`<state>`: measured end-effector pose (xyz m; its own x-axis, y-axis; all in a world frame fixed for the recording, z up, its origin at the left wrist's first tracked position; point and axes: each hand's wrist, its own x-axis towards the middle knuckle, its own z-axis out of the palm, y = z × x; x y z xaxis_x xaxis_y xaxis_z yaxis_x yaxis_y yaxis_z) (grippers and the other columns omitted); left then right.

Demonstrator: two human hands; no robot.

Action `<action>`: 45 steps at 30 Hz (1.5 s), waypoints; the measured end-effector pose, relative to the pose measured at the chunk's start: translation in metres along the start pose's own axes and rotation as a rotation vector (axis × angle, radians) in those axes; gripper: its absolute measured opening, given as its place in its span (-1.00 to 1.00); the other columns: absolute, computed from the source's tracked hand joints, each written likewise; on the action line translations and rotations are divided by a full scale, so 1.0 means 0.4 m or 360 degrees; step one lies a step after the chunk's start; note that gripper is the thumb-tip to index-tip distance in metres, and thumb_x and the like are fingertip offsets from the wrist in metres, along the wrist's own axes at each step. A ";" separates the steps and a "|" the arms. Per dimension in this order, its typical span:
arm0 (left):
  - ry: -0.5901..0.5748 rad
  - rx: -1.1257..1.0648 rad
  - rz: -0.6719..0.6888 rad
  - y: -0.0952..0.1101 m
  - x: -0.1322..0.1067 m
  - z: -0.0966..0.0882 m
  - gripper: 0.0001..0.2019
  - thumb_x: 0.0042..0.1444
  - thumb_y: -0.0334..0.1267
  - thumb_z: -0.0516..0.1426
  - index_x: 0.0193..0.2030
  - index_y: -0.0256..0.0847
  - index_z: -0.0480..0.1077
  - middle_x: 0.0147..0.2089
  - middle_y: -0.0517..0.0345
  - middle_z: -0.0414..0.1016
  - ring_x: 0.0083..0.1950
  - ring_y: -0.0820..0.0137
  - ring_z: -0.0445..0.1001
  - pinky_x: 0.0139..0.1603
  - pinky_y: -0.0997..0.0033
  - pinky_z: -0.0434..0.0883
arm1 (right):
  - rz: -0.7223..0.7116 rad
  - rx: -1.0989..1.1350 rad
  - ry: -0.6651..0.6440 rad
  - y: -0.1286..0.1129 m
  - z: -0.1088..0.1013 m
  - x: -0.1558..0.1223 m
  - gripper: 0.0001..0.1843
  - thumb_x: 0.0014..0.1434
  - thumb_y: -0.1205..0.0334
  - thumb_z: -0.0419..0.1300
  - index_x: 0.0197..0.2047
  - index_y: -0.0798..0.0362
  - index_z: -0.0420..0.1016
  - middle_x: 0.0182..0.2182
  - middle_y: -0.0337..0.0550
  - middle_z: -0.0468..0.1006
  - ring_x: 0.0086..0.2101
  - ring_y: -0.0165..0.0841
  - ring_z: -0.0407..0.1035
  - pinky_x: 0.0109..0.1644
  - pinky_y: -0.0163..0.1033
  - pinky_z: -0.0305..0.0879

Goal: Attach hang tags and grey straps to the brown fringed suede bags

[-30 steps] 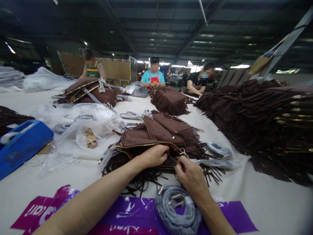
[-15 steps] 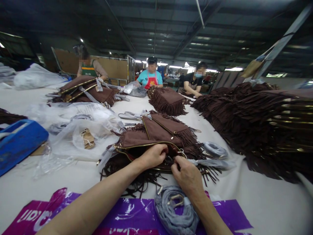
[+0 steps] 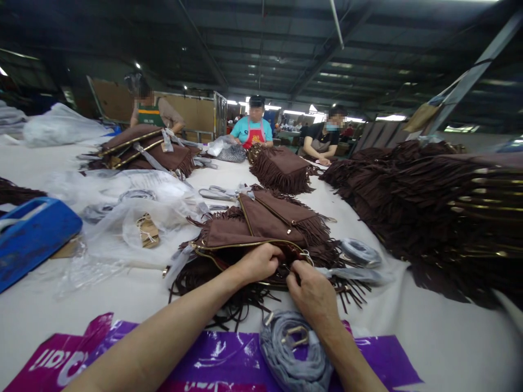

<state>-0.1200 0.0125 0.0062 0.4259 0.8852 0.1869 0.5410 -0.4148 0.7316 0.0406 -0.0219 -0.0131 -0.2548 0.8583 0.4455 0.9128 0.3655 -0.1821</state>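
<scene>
A brown fringed bag (image 3: 229, 237) lies on the white-covered table with its gold zipper undone and its mouth gaping toward me. My left hand (image 3: 260, 263) reaches into the opening, fingers curled and pinched; what they hold is hidden in the dark interior. At the right end of the mouth, my right hand (image 3: 314, 288) has thumb and fingers closed together, close to a white string loop (image 3: 307, 257). Its fingertips are partly hidden, so what they grip cannot be made out. Below that wrist rests a coiled strap in grey wrapping (image 3: 278, 351) with metal clasps.
Purple printed plastic (image 3: 220, 354) covers the near edge. Left are clear plastic bags (image 3: 110, 234), a brown tag (image 3: 147, 231) and a blue holder (image 3: 36, 239). A tall pile of fringed bags (image 3: 408, 201) stands right. Several co-workers, one in a red apron (image 3: 255, 136), work across the table.
My left hand's fingers have dipped a little deeper into the bag's mouth. My right hand stays nearly in place, and the view has shifted very slightly.
</scene>
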 end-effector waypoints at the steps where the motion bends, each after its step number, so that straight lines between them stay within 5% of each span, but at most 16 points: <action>1: -0.0032 0.0027 0.0019 0.002 0.000 -0.001 -0.58 -0.01 -0.55 -0.05 -0.15 -0.29 0.57 -0.14 0.06 0.61 -0.14 0.35 0.52 -0.07 0.46 0.39 | -0.0017 0.0024 -0.0011 -0.001 0.000 0.001 -0.80 0.18 0.34 0.00 -0.45 0.02 0.34 -0.44 -0.17 0.49 -0.44 -0.35 0.33 -0.41 -0.25 -0.05; 11: -0.0086 0.0723 0.0045 0.037 0.007 0.002 -0.76 0.01 -0.54 0.04 -0.34 -0.31 0.53 -0.32 -0.10 0.56 -0.28 0.22 0.51 -0.23 0.37 0.41 | -0.0085 0.0154 -0.0004 0.010 0.007 -0.001 -0.74 0.26 0.32 -0.03 -0.40 0.03 0.40 -0.39 -0.15 0.50 -0.38 -0.32 0.36 -0.38 -0.26 0.01; 18: -0.0048 0.0713 0.0015 0.039 0.011 0.006 -0.83 -0.08 -0.57 0.12 -0.42 -0.26 0.46 -0.38 -0.06 0.51 -0.28 0.18 0.50 -0.17 0.32 0.44 | -0.0136 0.0196 0.0013 0.018 0.015 -0.003 -0.74 0.27 0.33 -0.04 -0.37 0.03 0.42 -0.41 -0.14 0.51 -0.38 -0.32 0.37 -0.37 -0.28 0.05; 24: -0.0059 0.0848 -0.0018 0.061 0.003 0.012 -0.82 -0.07 -0.51 0.11 -0.30 -0.36 0.46 -0.26 -0.26 0.51 -0.20 0.03 0.50 -0.13 0.14 0.42 | -0.0167 0.0491 -0.0016 0.027 0.000 0.001 -0.74 0.25 0.31 -0.03 -0.34 0.06 0.47 -0.37 -0.10 0.53 -0.33 -0.30 0.39 -0.26 -0.26 0.20; 27: 0.0023 0.0692 0.0013 0.066 -0.023 -0.016 -0.83 -0.04 -0.49 0.05 -0.32 -0.31 0.43 -0.30 -0.09 0.50 -0.27 0.21 0.46 -0.19 0.30 0.38 | -0.0160 0.1047 -0.0055 0.045 -0.028 -0.003 -0.78 0.23 0.22 0.08 -0.15 0.05 0.51 -0.24 -0.06 0.58 -0.24 -0.26 0.43 -0.14 -0.19 0.28; 29: 0.0035 0.0503 0.0048 0.069 -0.043 -0.040 -0.85 -0.06 -0.50 0.02 -0.40 -0.27 0.38 -0.40 0.07 0.45 -0.36 0.35 0.39 -0.28 0.42 0.32 | 0.0024 0.1495 -0.0124 0.055 -0.048 -0.008 -0.75 0.20 0.11 0.16 -0.11 0.04 0.51 -0.27 -0.08 0.60 -0.39 -0.33 0.40 -0.31 -0.25 0.30; 32: 0.0075 -0.0023 0.0086 0.078 -0.067 -0.062 -0.92 -0.12 -0.46 0.01 -0.51 -0.26 0.28 -0.43 0.16 0.41 -0.40 0.45 0.30 -0.35 0.49 0.25 | 0.0321 0.2196 -0.0227 0.053 -0.071 -0.013 -0.70 0.13 0.00 0.26 -0.18 0.04 0.51 -0.47 -0.21 0.53 -0.66 -0.53 0.10 -0.62 -0.38 -0.03; 35: 0.0061 -0.0720 0.0025 0.095 -0.081 -0.049 -0.97 -0.16 -0.38 0.03 -0.55 -0.28 0.22 -0.25 0.07 0.48 -0.38 0.50 0.28 -0.40 0.53 0.19 | 0.0442 0.2638 -0.0188 0.038 -0.080 -0.013 -0.71 0.08 0.00 0.31 -0.24 0.03 0.50 -0.56 -0.33 0.40 -0.68 -0.59 -0.04 -0.63 -0.42 -0.18; 38: -0.0065 -0.1125 -0.0137 0.108 -0.089 -0.012 -0.93 -0.19 -0.34 0.07 -0.53 -0.29 0.25 -0.30 0.07 0.50 -0.48 0.56 0.20 -0.51 0.56 0.06 | 0.0432 0.2733 -0.0121 0.025 -0.075 -0.013 -0.71 0.09 -0.02 0.29 -0.25 0.02 0.49 -0.54 -0.32 0.39 -0.65 -0.56 0.01 -0.61 -0.41 -0.13; 45: -0.0094 -0.1211 -0.0235 0.107 -0.086 0.051 -0.91 -0.19 -0.32 0.10 -0.49 -0.28 0.29 -0.54 0.21 0.41 -0.55 0.54 0.28 -0.53 0.57 0.14 | 0.0296 0.2611 -0.0128 0.022 -0.052 -0.024 -0.73 0.15 0.00 0.25 -0.24 0.03 0.47 -0.54 -0.30 0.37 -0.61 -0.51 0.04 -0.57 -0.38 -0.04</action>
<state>-0.0968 -0.0400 0.0176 0.4375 0.8986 0.0331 -0.0423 -0.0161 0.9990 0.0579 -0.0343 -0.0007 -0.2499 0.9272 0.2789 -0.3447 0.1840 -0.9205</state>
